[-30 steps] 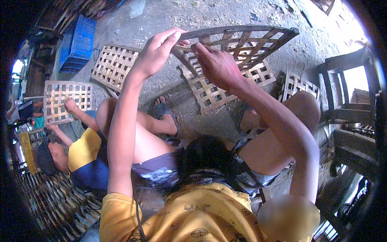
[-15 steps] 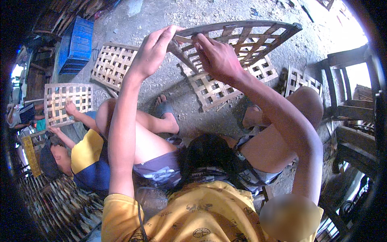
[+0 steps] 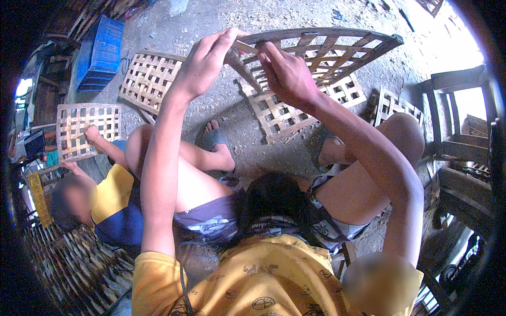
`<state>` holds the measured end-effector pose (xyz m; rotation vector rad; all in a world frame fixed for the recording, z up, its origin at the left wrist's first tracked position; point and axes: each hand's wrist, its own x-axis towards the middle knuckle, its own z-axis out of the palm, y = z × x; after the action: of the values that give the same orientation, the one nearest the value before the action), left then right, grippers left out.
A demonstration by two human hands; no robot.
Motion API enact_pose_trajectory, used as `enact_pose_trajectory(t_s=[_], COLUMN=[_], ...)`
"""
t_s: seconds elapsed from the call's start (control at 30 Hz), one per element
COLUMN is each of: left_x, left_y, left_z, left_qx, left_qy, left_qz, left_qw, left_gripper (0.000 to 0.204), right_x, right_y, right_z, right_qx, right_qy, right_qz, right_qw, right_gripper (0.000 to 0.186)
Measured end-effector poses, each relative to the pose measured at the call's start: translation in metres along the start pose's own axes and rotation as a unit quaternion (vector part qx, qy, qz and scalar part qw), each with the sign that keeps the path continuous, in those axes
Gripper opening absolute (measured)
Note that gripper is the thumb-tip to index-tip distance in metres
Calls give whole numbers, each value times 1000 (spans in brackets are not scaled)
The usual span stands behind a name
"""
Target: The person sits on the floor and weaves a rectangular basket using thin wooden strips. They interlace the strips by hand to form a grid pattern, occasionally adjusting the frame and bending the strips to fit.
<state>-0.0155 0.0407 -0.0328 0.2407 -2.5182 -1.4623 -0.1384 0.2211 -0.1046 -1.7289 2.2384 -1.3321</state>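
A woven lattice panel (image 3: 337, 50) of flat wooden strips in a dark frame is held up in front of me, tilted. My left hand (image 3: 203, 66) is closed around its near left corner. A short pale wooden strip (image 3: 245, 47) spans the gap between my hands at that corner. My right hand (image 3: 289, 76) is closed with bent fingers at the strip's right end, against the panel; its fingertips are partly hidden. Beneath the raised panel, another woven panel (image 3: 279, 118) lies on the floor.
More woven panels lie at the left (image 3: 150, 79) and right (image 3: 398, 105). A blue crate (image 3: 100, 52) stands far left. Close on my left, a co-worker in yellow and blue (image 3: 113, 195) holds a lattice panel (image 3: 79, 142). A wooden frame (image 3: 458, 145) stands at right. Wood chips litter the floor (image 3: 211, 31).
The raised panel and my right hand have shifted slightly right. My left hand stays on the corner. The co-worker's head has turned and their hand has moved up a little on their panel.
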Motion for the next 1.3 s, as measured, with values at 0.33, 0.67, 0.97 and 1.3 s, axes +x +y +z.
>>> enact_pose_trajectory(t_s=[0.33,0.67,0.97,1.3], left_x=[2,3,6,14], left_y=[-2,-8,-18,-13], left_z=[0,3,-6,-2], left_qx=[1,9,27,52], left_qy=[-3,23,6,6], left_qz=[-11,25,3,-8], left_qw=[1000,999,1000,999], left_gripper=[53,55,48,45], right_x=[-1,2,-3,-22], right_y=[2,4,15,57], right_z=[2,4,3,14], right_qx=[33,19,-58,-354], right_qy=[-10,-16,-71,-216], right_qz=[-9,-20,-40,-94], right_qw=[999,1000,995,905], right_gripper=[20,24,42,22])
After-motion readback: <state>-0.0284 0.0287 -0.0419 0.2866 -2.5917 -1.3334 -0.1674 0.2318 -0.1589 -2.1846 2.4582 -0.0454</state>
